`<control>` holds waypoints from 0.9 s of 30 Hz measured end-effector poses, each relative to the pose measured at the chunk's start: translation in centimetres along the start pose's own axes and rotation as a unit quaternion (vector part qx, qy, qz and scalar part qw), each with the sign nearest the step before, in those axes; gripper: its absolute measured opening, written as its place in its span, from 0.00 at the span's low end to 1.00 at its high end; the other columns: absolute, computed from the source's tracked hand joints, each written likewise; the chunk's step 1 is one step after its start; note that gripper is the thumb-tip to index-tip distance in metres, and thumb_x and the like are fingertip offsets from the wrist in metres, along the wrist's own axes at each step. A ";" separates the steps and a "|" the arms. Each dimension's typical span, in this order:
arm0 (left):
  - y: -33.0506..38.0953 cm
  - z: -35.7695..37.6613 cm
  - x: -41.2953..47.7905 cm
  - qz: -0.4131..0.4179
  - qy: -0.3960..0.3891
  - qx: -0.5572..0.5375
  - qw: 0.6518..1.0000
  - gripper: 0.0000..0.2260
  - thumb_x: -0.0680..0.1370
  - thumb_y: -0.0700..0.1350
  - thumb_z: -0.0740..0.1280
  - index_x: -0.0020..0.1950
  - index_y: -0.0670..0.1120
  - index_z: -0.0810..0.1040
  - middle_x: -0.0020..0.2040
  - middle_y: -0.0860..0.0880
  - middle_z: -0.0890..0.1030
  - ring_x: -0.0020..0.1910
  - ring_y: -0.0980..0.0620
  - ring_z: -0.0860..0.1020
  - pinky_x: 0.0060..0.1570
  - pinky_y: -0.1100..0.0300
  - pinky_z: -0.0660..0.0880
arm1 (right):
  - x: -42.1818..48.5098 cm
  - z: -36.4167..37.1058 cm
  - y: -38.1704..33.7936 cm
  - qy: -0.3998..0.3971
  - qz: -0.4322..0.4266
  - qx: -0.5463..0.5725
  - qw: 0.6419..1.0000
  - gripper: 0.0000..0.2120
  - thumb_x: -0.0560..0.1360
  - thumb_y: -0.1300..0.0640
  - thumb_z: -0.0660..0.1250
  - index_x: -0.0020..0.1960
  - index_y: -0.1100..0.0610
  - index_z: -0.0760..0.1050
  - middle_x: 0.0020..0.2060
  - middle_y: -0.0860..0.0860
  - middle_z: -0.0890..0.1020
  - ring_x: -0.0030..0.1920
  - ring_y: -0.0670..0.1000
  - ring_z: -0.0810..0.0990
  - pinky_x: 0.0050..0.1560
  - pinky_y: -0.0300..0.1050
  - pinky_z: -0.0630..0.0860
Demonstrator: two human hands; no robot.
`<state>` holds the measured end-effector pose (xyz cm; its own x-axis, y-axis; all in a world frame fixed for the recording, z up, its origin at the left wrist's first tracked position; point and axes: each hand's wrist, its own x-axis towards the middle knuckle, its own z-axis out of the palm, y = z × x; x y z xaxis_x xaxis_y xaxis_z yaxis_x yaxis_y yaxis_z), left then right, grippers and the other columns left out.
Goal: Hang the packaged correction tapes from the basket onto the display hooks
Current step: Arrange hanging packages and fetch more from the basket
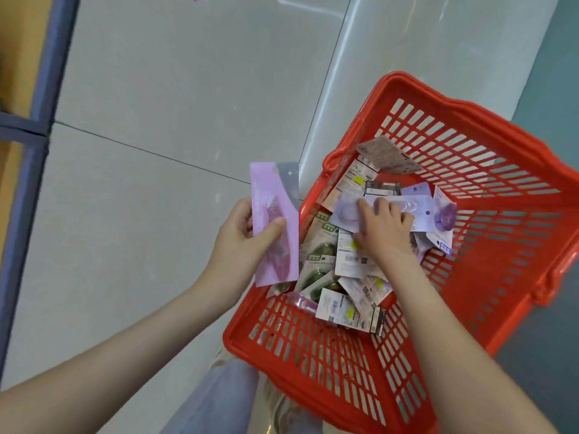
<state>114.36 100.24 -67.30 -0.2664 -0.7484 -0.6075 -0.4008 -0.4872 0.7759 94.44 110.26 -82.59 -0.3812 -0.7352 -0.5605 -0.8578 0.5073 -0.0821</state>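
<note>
Left hand (242, 234): holds pink packet (275, 227); light, bendy card
Right hand (383, 228): fingers curled onto purple packet (416, 211) in basket (517, 277); pinch edges

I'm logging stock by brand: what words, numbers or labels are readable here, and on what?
Nothing reads clearly enough to quote.
Pink package in the left hand: white lettering down its side, blurred.
Green packages in the basket: blocky logo, blurred.
White back labels: barcodes and fine print, too small.
Purple package the right hand grips: no legible print.
</note>
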 end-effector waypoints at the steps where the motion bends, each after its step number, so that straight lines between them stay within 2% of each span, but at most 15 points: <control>1: 0.0 0.0 -0.4 -0.006 0.001 -0.004 1.000 0.05 0.77 0.38 0.67 0.52 0.44 0.76 0.41 0.54 0.80 0.40 0.61 0.78 0.39 0.69 0.72 | -1.5 0.2 0.5 0.015 -0.005 0.020 1.000 0.31 0.71 0.55 0.70 0.72 0.51 0.64 0.68 0.58 0.67 0.66 0.61 0.64 0.63 0.57 0.59; 3: 0.2 0.4 -1.0 -0.020 -0.001 -0.015 1.000 0.04 0.78 0.38 0.66 0.52 0.44 0.76 0.39 0.56 0.79 0.39 0.61 0.77 0.38 0.69 0.72 | -4.3 0.7 1.8 0.034 -0.037 0.050 0.997 0.30 0.67 0.65 0.70 0.67 0.52 0.71 0.71 0.60 0.66 0.68 0.63 0.64 0.63 0.57 0.56; 5: 0.4 0.9 -1.3 -0.034 -0.006 -0.022 0.999 0.04 0.78 0.37 0.66 0.51 0.44 0.76 0.38 0.57 0.80 0.39 0.60 0.78 0.39 0.68 0.73 | -6.2 1.7 3.2 -0.011 -0.094 0.076 0.993 0.31 0.63 0.71 0.71 0.63 0.52 0.75 0.73 0.60 0.64 0.72 0.65 0.61 0.64 0.61 0.57; 7: 0.3 1.3 -1.2 -0.049 -0.001 -0.030 0.998 0.05 0.78 0.38 0.66 0.52 0.43 0.76 0.42 0.51 0.81 0.42 0.56 0.79 0.42 0.63 0.75 | -6.9 2.8 4.1 -0.059 -0.132 0.140 0.980 0.31 0.65 0.73 0.69 0.64 0.53 0.75 0.75 0.60 0.60 0.75 0.64 0.55 0.66 0.66 0.62; 8: 0.1 1.4 -1.1 -0.058 0.006 -0.032 0.998 0.05 0.77 0.38 0.67 0.53 0.42 0.76 0.44 0.47 0.81 0.44 0.54 0.80 0.44 0.60 0.76 | -7.1 3.1 4.0 -0.063 -0.116 0.193 0.972 0.30 0.67 0.74 0.67 0.66 0.54 0.73 0.75 0.60 0.58 0.75 0.63 0.53 0.67 0.67 0.62; 10: -0.3 1.6 -0.9 -0.073 0.019 -0.038 0.996 0.07 0.77 0.40 0.67 0.54 0.40 0.75 0.47 0.43 0.81 0.46 0.49 0.80 0.48 0.52 0.76 | -7.0 3.8 3.4 0.001 -0.003 0.285 0.959 0.29 0.69 0.69 0.65 0.70 0.59 0.68 0.75 0.61 0.58 0.74 0.62 0.54 0.71 0.63 0.58; 12: -0.6 1.7 -0.8 -0.076 0.021 -0.042 0.996 0.05 0.77 0.40 0.67 0.53 0.42 0.76 0.47 0.43 0.81 0.46 0.49 0.80 0.50 0.50 0.77 | -6.6 4.0 2.5 0.086 0.134 0.314 0.936 0.35 0.70 0.60 0.70 0.73 0.62 0.61 0.74 0.64 0.58 0.73 0.62 0.54 0.73 0.57 0.53; 14: -0.8 1.8 -1.0 -0.056 0.016 -0.025 0.998 0.05 0.78 0.40 0.67 0.52 0.43 0.76 0.46 0.45 0.81 0.45 0.51 0.80 0.49 0.51 0.77 | -6.2 4.0 1.4 0.091 0.208 0.349 0.909 0.39 0.72 0.56 0.71 0.76 0.62 0.54 0.76 0.62 0.53 0.75 0.60 0.51 0.73 0.52 0.50; 17: -1.0 2.1 -1.5 0.010 0.044 0.050 0.998 0.07 0.76 0.46 0.68 0.51 0.46 0.75 0.44 0.48 0.80 0.42 0.55 0.77 0.44 0.54 0.75 | -5.3 3.9 -0.1 0.062 0.244 0.402 0.880 0.36 0.76 0.61 0.66 0.78 0.57 0.51 0.78 0.57 0.45 0.76 0.57 0.50 0.68 0.43 0.54; 20: -0.3 3.1 -2.7 0.033 0.044 0.076 0.996 0.09 0.73 0.50 0.66 0.49 0.46 0.74 0.41 0.49 0.78 0.39 0.55 0.75 0.42 0.55 0.74 | -5.2 2.5 -0.4 0.085 0.288 0.415 0.859 0.41 0.73 0.67 0.67 0.79 0.53 0.48 0.78 0.56 0.49 0.74 0.61 0.56 0.70 0.49 0.58; 23: 1.3 3.7 -4.0 0.037 0.017 0.077 0.996 0.08 0.73 0.49 0.67 0.48 0.47 0.74 0.40 0.52 0.78 0.39 0.56 0.75 0.41 0.58 0.74 | -7.8 -0.1 -0.2 0.101 0.259 0.415 0.866 0.48 0.68 0.70 0.69 0.79 0.50 0.46 0.76 0.57 0.54 0.73 0.62 0.60 0.71 0.54 0.60; 25: 2.9 3.7 -5.1 0.034 -0.008 0.076 0.996 0.07 0.73 0.47 0.67 0.48 0.47 0.74 0.40 0.55 0.77 0.40 0.57 0.75 0.42 0.59 0.73 | -10.6 -3.4 -0.5 0.104 0.240 0.439 0.859 0.48 0.67 0.73 0.69 0.78 0.52 0.49 0.75 0.58 0.56 0.74 0.59 0.59 0.72 0.48 0.59; 27: 5.5 3.8 -6.7 0.026 -0.040 0.067 0.997 0.05 0.75 0.43 0.68 0.49 0.48 0.75 0.42 0.55 0.78 0.42 0.58 0.75 0.45 0.59 0.73 | -14.3 -8.1 -0.9 0.130 0.224 0.491 0.832 0.47 0.67 0.74 0.69 0.78 0.54 0.51 0.75 0.57 0.56 0.75 0.55 0.57 0.71 0.38 0.54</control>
<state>110.63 104.24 -59.60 -0.3574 -0.7298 -0.5829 -0.4971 -0.3797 0.7802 97.89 116.65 -67.82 -0.7584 -0.3806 -0.5291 0.0364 0.7858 -0.6174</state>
